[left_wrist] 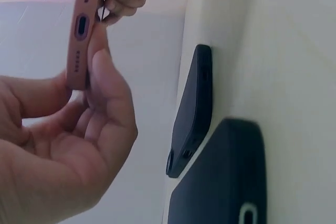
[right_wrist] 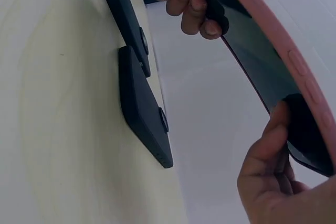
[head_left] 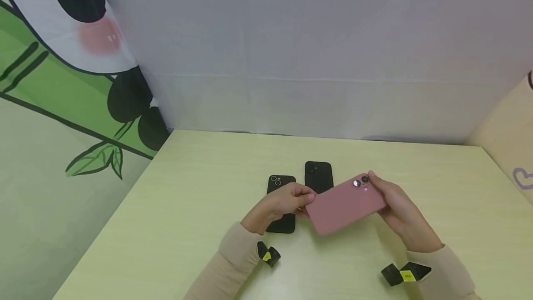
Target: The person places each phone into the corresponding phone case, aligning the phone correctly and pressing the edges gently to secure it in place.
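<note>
A smartphone in a pink case (head_left: 346, 205) is held tilted above the table, its back and camera lenses facing up in the head view. My left hand (head_left: 287, 203) pinches its lower left corner, thumb on the back. At the camera end, my right hand (head_left: 397, 207) grips the other side. The left wrist view shows the charging port end of the pink phone (left_wrist: 81, 30) between thumb and fingers. Its dark glossy screen (right_wrist: 257, 51) faces down, with fingertips against it in the right wrist view.
Two black phones lie camera side up on the pale table (head_left: 166, 226). One black phone (head_left: 281, 225) is partly hidden under my left hand; the other black phone (head_left: 318, 176) lies just behind the pink one. A grey-white cloth wall (head_left: 312, 59) closes the back.
</note>
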`<state>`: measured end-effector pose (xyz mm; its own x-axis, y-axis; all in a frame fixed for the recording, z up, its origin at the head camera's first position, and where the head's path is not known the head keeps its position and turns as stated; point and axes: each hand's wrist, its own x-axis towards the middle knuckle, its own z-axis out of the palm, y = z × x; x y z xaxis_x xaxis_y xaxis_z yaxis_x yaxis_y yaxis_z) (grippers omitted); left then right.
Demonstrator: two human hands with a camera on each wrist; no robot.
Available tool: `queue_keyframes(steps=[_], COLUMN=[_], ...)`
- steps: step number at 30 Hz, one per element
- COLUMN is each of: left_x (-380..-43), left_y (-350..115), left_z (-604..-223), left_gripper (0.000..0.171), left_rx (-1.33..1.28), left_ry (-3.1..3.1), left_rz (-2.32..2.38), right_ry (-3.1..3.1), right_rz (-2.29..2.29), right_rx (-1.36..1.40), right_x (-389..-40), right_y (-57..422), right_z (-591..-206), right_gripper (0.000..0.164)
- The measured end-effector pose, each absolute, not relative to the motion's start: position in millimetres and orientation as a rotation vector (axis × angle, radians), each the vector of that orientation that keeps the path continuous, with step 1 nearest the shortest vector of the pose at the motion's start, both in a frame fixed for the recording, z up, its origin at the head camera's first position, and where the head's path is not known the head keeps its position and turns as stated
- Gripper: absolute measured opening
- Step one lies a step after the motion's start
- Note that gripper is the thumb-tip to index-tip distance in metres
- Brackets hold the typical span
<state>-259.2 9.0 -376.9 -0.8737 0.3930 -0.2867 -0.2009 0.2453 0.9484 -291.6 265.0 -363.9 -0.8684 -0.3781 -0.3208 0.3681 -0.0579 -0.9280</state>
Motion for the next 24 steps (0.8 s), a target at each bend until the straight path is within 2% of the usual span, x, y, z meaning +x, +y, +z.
queue_keyframes(steps=[11, 24], left_x=[-254, -243], left_y=[27, 55], left_z=[-378, -384], left_gripper=[0.023, 0.017], left_rx=[-0.009, 0.105], left_ry=[2.031, 1.855], left_rz=[1.860, 1.800], right_ry=[1.395, 1.763], right_rz=[-2.260, -2.096], right_rx=[-0.140, 0.008], right_x=[-292, -301], right_y=[277, 291], right_z=[-363, -365], right_gripper=[0.022, 0.024])
